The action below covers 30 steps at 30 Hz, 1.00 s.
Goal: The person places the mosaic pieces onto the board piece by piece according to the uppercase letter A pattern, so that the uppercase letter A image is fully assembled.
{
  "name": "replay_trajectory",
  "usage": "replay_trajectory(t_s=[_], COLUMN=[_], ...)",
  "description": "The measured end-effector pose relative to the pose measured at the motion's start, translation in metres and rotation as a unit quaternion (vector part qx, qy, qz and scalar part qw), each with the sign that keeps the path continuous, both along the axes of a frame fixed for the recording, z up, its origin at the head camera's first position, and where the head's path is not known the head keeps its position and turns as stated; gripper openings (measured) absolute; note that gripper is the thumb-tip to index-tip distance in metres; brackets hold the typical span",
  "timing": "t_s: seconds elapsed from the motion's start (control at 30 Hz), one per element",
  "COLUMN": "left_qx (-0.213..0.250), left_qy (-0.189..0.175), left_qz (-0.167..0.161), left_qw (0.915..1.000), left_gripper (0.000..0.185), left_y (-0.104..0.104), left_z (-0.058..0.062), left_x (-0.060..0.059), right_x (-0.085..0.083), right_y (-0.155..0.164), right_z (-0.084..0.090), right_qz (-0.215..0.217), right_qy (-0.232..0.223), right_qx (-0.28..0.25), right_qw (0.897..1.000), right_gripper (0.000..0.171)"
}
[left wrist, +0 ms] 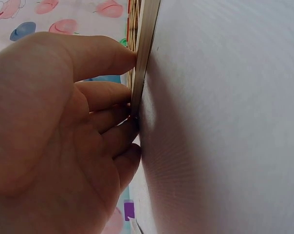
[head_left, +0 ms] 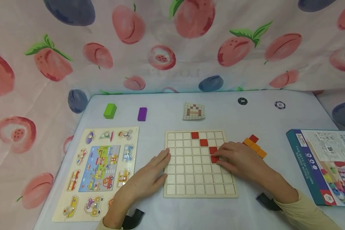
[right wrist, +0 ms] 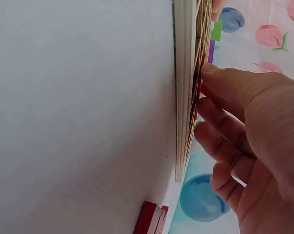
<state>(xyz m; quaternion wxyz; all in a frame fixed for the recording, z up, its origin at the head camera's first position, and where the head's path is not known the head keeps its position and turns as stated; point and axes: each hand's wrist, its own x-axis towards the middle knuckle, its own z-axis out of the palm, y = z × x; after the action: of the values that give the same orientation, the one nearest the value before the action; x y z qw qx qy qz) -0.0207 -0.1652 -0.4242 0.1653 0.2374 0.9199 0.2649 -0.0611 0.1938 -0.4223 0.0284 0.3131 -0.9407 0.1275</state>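
Observation:
A wooden grid board (head_left: 189, 177) lies in the middle of the table, with several red square tiles (head_left: 203, 142) in a stepped line at its upper right. My left hand (head_left: 146, 175) rests at the board's left edge, fingers extended; the left wrist view shows thumb and fingertips against the wooden edge (left wrist: 146, 48). Over the right side reaches my right hand (head_left: 241, 158), thumb and forefinger pinching the lowest red tile (head_left: 214, 159) in its cell. In the right wrist view, red shows between those fingertips, and the other fingers curl loosely.
Orange tiles (head_left: 255, 147) and a red one (head_left: 254, 138) lie right of the board. Behind it are a pattern card (head_left: 194, 111), green block (head_left: 110, 111), purple block (head_left: 142, 114) and two round chips (head_left: 242, 101). A picture puzzle (head_left: 74, 198) lies left, a box (head_left: 302, 166) right.

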Motion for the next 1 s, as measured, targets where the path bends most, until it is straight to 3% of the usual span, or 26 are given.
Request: replay_trajectory(t_s=[0.2,0.4,0.53,0.73,1.0], left_qx=[0.004,0.003,-0.004,-0.005,-0.003], left_qy=[-0.005,-0.003,-0.001,-0.011,-0.016], left_qz=[0.005,0.001,-0.001,0.004,0.007], left_qw=[1.0,1.0,1.0,0.9999,0.9999], left_gripper=[0.067,0.068,0.068,0.068,0.068], left_y=[0.0,0.0,-0.001,0.0,0.001], left_z=[-0.001,-0.001,0.0,0.001,0.001], left_x=[0.001,0.001,0.0,0.0,0.0], right_x=[-0.001,-0.008,-0.019,-0.028,-0.026], right_y=[0.003,0.031,0.063,0.1,0.117], right_z=[0.0,0.011,0.016,0.008,0.004], right_qz=[-0.004,-0.07,-0.101,-0.132,-0.193], right_qy=[-0.007,-0.042,-0.062,-0.081,-0.071], right_qx=[-0.002,0.009,0.012,0.045,0.085], right_qw=[1.0,0.997,0.993,0.987,0.975], right_gripper=[0.028,0.027,0.038,0.054,0.05])
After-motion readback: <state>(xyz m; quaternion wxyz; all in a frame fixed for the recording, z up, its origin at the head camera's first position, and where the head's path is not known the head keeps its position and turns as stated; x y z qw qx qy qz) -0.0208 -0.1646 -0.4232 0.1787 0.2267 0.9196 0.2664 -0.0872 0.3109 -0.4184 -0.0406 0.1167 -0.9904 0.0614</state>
